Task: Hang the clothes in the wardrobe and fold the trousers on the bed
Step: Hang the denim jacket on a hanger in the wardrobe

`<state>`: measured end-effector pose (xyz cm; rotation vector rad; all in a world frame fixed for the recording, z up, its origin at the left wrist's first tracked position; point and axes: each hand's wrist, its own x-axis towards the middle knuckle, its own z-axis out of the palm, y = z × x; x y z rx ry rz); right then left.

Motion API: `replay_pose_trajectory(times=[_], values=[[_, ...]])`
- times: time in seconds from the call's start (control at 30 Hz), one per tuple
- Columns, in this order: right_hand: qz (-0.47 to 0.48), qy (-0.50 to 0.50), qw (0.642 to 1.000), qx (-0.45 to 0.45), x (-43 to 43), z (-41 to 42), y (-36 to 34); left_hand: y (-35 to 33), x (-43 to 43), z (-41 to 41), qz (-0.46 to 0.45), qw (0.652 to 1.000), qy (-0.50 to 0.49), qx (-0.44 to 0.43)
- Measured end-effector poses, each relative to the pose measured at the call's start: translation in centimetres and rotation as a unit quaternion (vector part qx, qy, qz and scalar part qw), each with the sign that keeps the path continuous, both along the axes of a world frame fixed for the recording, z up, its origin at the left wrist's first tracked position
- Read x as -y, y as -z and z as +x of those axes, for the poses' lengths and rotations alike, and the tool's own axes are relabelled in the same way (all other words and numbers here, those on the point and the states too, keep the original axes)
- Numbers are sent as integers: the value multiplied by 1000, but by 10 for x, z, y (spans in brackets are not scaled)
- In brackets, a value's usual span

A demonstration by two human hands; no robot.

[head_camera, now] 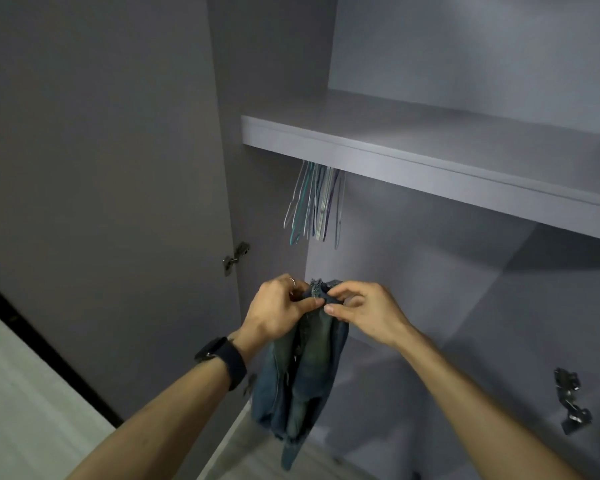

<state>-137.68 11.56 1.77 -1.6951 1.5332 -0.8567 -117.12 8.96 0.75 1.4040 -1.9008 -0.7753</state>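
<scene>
A pair of faded blue jeans (pixel 303 372) hangs bunched in front of the open grey wardrobe (pixel 430 271). My left hand (pixel 278 311), with a ring and a dark watch on the wrist, grips the top edge of the jeans from the left. My right hand (pixel 364 311) pinches the same frayed edge from the right, thumbs nearly meeting. Several thin hangers (pixel 314 202) in teal, white and purple hang bunched under the shelf, above my hands. The rail they hang on is hidden by the shelf.
A grey shelf (pixel 430 157) crosses the wardrobe above the hangers. The open left door (pixel 101 202) stands at the left with a metal hinge (pixel 236 258). Another hinge (pixel 568 400) sits at the lower right. Pale flooring (pixel 25 393) shows at the bottom left.
</scene>
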Motion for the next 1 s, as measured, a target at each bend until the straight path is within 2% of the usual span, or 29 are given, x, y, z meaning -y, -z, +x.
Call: replay_pose_trajectory(times=[0.13, 0.23, 0.4, 0.47, 0.57, 0.67, 0.83, 1.0], values=[[-17, 21, 999, -26, -3, 13, 10, 0, -6, 12, -96, 984, 21, 147], [-51, 13, 998, -39, -3, 20, 14, 0, 3, 26, -143, 965, 19, 219], [-60, 49, 995, -61, 31, 10, -5, -9, 44, 63, -258, 909, -58, 322], [-68, 85, 992, -67, 59, 4, -16, -20, 60, 80, -298, 875, -84, 372], [-46, 134, 986, -85, 112, -6, -24, -38, 82, 96, -310, 837, -118, 435], [9, 166, 981, -98, 162, -13, -18, -39, 104, 111, -304, 820, -164, 457], [72, 198, 975, -75, 219, -13, 10, -15, 134, 139, -363, 778, -202, 471], [60, 254, 963, -70, 257, -5, 45, -1, 155, 149, -433, 733, -215, 479]])
